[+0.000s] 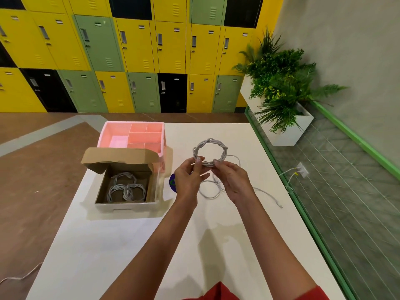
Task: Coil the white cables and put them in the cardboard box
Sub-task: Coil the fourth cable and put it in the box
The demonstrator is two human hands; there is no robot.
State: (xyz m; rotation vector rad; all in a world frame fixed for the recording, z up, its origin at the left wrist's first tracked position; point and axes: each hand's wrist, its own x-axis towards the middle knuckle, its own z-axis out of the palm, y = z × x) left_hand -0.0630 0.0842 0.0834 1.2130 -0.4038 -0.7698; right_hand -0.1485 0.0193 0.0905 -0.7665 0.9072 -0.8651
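Observation:
Both of my hands hold a coiled white cable [209,148] upright above the white table [151,245]. My left hand [188,178] pinches the coil's lower left side, and my right hand [232,180] grips its lower right. A loose tail [267,194] of white cable trails from under my hands across the table to the right, ending in a plug. The open cardboard box [127,182] stands to the left, flap raised, with several coiled white cables [126,188] inside.
A pink divided organizer [134,135] stands behind the box. A small purple round object [173,182] lies partly hidden by my left hand. The table's right edge runs along a green-framed glass railing [303,213]. A planter [287,128] sits beyond it.

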